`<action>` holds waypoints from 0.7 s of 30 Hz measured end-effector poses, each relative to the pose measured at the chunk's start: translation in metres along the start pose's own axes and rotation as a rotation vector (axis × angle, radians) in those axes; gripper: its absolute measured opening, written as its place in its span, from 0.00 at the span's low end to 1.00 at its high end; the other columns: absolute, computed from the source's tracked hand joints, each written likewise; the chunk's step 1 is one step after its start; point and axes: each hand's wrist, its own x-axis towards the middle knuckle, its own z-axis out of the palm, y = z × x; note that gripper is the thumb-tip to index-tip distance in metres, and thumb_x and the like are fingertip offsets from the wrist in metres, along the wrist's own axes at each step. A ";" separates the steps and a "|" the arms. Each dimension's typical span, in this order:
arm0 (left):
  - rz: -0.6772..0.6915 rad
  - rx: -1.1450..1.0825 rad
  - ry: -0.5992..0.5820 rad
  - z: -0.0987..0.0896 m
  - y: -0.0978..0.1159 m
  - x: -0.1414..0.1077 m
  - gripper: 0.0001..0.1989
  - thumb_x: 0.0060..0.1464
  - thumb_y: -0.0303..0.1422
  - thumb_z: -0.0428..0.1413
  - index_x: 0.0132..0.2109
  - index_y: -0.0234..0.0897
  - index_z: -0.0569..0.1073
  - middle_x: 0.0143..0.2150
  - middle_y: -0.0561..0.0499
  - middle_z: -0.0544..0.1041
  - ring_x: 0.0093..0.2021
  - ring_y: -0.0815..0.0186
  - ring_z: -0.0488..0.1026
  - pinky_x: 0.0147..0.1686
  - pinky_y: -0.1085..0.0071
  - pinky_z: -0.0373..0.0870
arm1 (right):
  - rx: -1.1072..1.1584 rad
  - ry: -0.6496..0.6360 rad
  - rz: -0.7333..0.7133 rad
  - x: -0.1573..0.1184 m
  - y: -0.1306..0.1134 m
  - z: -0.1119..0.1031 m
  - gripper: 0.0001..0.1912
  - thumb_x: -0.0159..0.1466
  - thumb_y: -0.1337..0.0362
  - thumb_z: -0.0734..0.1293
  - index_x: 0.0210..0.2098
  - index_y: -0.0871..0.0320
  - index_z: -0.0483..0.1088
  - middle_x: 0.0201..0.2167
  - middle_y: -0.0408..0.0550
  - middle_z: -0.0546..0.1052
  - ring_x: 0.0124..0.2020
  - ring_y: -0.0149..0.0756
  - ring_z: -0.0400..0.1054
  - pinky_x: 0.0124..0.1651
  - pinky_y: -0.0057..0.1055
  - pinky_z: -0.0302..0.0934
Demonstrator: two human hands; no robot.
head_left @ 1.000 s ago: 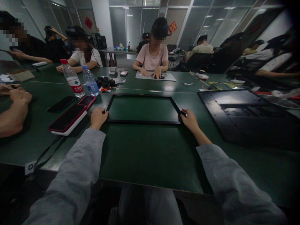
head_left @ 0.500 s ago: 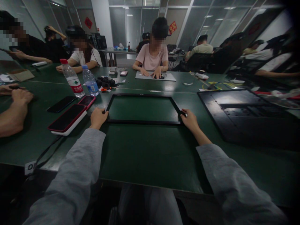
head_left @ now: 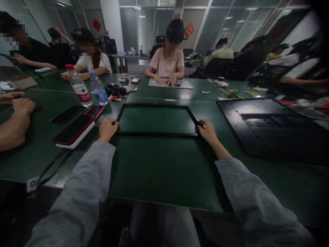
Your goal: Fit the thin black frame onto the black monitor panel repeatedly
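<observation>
Head view, green table [head_left: 164, 171]: nearest stretch runs in front of the hands.
Left hand [head_left: 108, 130]: fingers curled closed on the black frame [head_left: 156, 134] at its left side.
Right hand [head_left: 207, 131]: pinching the right side.
Black frame: between both hands, over the table; seemingly being held steady. Shifting it would call for even, level support, as thin rails may flex.
Dark panel [head_left: 259, 132]: right of the right hand.
Red-capped bottle [head_left: 82, 92]: beyond the left hand.

Both arms reach forward, grey-sleeved to the wrists; left hand [head_left: 108, 129] and right hand [head_left: 207, 131] stand apart above the tabletop [head_left: 164, 168], fingers curled inward.
</observation>
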 end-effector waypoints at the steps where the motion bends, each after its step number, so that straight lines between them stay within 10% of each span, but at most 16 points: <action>1: 0.000 -0.005 0.005 0.000 0.000 0.000 0.24 0.67 0.42 0.54 0.61 0.34 0.81 0.61 0.35 0.78 0.61 0.46 0.75 0.58 0.57 0.72 | 0.001 0.001 0.000 0.000 0.000 0.000 0.25 0.61 0.67 0.66 0.58 0.59 0.75 0.57 0.59 0.80 0.63 0.53 0.73 0.69 0.55 0.62; 21: 0.035 0.045 -0.006 -0.002 0.001 -0.001 0.21 0.67 0.42 0.53 0.53 0.36 0.84 0.55 0.37 0.80 0.57 0.47 0.76 0.53 0.59 0.74 | -0.039 0.020 -0.022 0.000 -0.001 0.000 0.24 0.64 0.65 0.63 0.58 0.61 0.75 0.55 0.62 0.80 0.61 0.53 0.74 0.67 0.54 0.64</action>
